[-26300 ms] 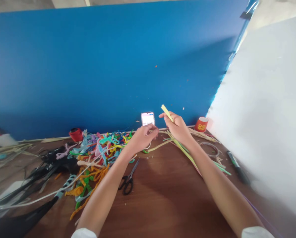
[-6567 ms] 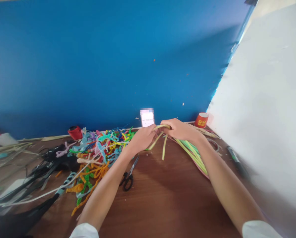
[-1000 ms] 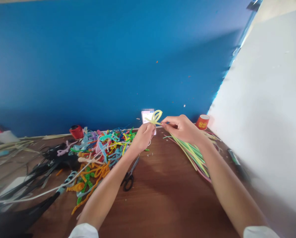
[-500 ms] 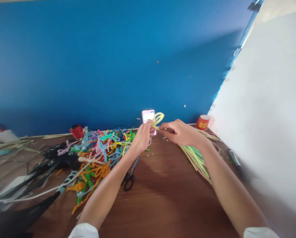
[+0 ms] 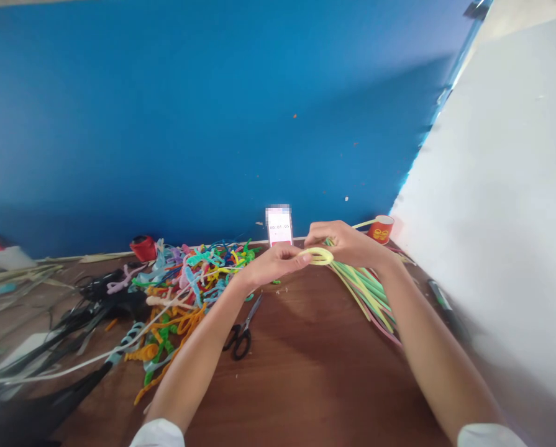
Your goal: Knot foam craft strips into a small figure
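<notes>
Wooden table (image 5: 305, 385), blue wall (image 5: 212, 124); yellow strip (image 5: 323, 256) seemingly looped.

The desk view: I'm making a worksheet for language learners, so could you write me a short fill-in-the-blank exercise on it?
1. The left hand holds a looped strip whose colour is pale ____.
2. In the picture, the scissors lie to the ____ of the bundle of strips.
3. The handles of the scissors are ____.
4. The wall directly behind the phone is ____.

Missing words: yellow; left; black; blue.
</notes>
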`<action>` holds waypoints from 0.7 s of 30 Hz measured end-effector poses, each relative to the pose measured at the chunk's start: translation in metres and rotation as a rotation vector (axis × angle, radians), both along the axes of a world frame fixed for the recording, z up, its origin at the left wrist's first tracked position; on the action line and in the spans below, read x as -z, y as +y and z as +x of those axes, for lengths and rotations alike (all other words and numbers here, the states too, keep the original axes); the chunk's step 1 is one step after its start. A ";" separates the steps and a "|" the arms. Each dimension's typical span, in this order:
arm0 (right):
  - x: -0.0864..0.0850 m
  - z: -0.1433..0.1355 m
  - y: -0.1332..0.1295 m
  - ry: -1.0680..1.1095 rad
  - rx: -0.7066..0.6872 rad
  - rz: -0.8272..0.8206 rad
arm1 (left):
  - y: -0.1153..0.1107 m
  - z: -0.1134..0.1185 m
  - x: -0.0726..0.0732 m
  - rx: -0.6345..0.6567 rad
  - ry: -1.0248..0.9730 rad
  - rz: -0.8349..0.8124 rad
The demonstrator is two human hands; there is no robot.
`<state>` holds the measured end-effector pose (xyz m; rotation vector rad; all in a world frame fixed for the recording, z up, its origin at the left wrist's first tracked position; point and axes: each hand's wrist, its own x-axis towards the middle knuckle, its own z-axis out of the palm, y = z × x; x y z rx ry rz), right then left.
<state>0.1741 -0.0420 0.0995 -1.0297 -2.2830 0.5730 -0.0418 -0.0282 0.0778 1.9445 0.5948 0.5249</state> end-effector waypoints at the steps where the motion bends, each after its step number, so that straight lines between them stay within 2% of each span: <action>1: -0.001 0.000 -0.001 0.007 0.006 -0.002 | 0.000 0.000 0.000 -0.004 0.029 0.015; 12: -0.002 0.003 -0.004 0.022 0.006 0.027 | -0.016 0.004 -0.013 -0.148 0.150 0.213; 16: -0.005 0.003 -0.005 0.004 0.032 0.014 | -0.017 0.002 -0.015 -0.086 0.167 0.248; 21: -0.007 0.004 -0.008 0.006 0.015 0.020 | -0.009 -0.001 -0.011 0.012 0.165 0.171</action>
